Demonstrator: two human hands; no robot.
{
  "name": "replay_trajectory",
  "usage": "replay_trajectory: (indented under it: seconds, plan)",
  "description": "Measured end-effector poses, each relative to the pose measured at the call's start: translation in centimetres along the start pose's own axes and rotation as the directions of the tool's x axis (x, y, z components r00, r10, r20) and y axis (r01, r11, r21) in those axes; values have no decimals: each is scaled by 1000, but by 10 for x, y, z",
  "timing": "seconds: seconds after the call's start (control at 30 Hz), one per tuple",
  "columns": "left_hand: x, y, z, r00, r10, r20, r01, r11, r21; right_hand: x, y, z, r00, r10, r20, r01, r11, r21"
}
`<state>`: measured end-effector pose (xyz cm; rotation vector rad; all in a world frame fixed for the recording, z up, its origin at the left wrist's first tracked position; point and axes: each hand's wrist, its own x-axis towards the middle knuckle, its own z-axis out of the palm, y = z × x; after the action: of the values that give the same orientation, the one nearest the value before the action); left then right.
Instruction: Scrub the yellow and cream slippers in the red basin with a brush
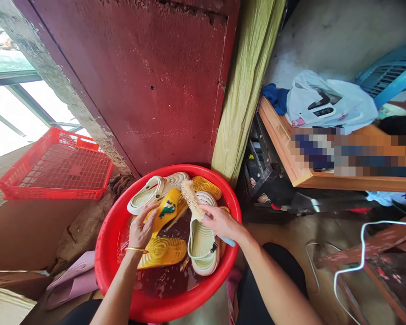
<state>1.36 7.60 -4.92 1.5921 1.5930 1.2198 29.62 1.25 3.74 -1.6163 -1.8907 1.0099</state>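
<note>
A red basin (103, 230) in front of me holds dark water and several shoes. My left hand (141, 232) grips the near left edge of a yellow slipper (166, 211) with a green cartoon figure on its strap. In my right hand (221, 222) is a scrub brush (191, 198) with pale bristles and a light blue handle. Its bristles are beside the slipper's strap; whether they touch is unclear. A white clog (205, 239) lies below the brush, partly behind my right fingers. Another white clog (145, 196) rests at the far left. A second yellow slipper (165, 252) lies nearer me.
A red plastic crate (77, 162) stands at the left. Pink slippers (74, 280) are beside the basin. A dark red door (149, 90) rises behind it. To the right are a wooden drawer (301, 178) with a plastic bag (328, 99) and a white cable (363, 243).
</note>
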Motion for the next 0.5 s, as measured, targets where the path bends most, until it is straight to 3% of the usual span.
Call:
replay_trajectory:
  seconds: [0.13, 0.2, 0.23, 0.3, 0.37, 0.4, 0.5]
  plan:
    - [3, -17, -1, 994, -55, -97, 76, 971, 227, 1, 7, -2, 999, 44, 5, -44, 999, 23]
    - [-2, -16, -6, 998, -24, -65, 40, 966, 254, -2, 9, -6, 995, 95, 16, -95, 995, 19]
    - [-6, -15, -10, 1000, -4, -4, 5, 967, 256, -3, 10, -8, 994, 112, 17, -112, 994, 10]
    - [-19, -14, -18, 971, 11, 238, -78, 959, 274, -7, 9, -12, 995, 103, 17, -103, 994, -21]
    - [-38, -15, -22, 866, -39, 499, -172, 913, 371, -11, 7, -15, 999, 41, 34, -39, 997, -63]
    - [-48, -17, -21, 825, -83, 560, -230, 854, 466, -13, 5, -15, 998, 9, 54, -4, 997, -82]
    - [-74, -21, -11, 784, -229, 577, -349, 606, 715, -17, 0, -10, 991, -60, 120, 75, 990, -123]
